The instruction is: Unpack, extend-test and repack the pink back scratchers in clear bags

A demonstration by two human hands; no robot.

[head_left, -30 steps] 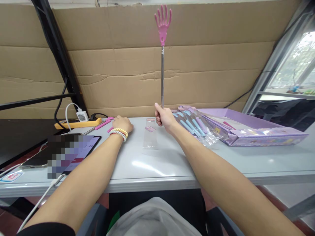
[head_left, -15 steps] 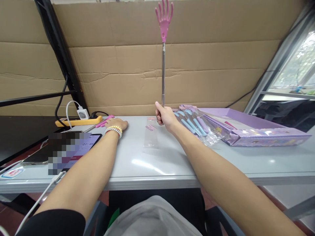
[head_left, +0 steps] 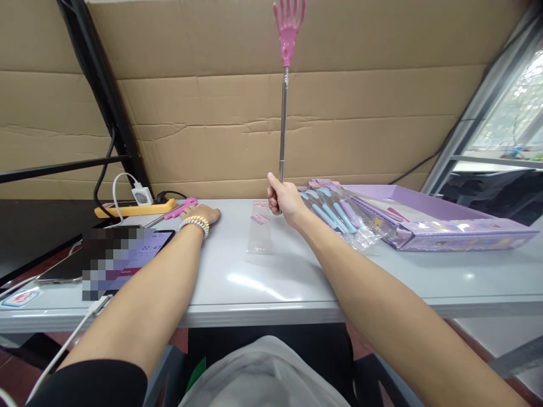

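My right hand [head_left: 287, 200] is closed round the lower end of a telescopic back scratcher [head_left: 284, 118], its thumb pointing up along the rod. The scratcher stands nearly upright with its metal rod extended, and its pink hand-shaped head is up before the cardboard. My left hand [head_left: 201, 215] rests palm down on the table, thumb out to the side. Beside its fingers lies a second pink back scratcher [head_left: 182, 207], whose metal rod points toward the phones. A clear plastic sleeve [head_left: 260, 237] with a pink label lies flat between my hands.
Right of my right hand lie blue and purple handled tools [head_left: 331, 212] in clear wrapping, against an open purple box [head_left: 445, 234]. At left are two phones [head_left: 148, 254], a yellow power strip [head_left: 136, 209] and white cables. A cardboard wall [head_left: 203, 113] stands behind the table [head_left: 263, 288].
The pink head of the raised back scratcher has tipped slightly to the right. My left hand stays in place on the table.
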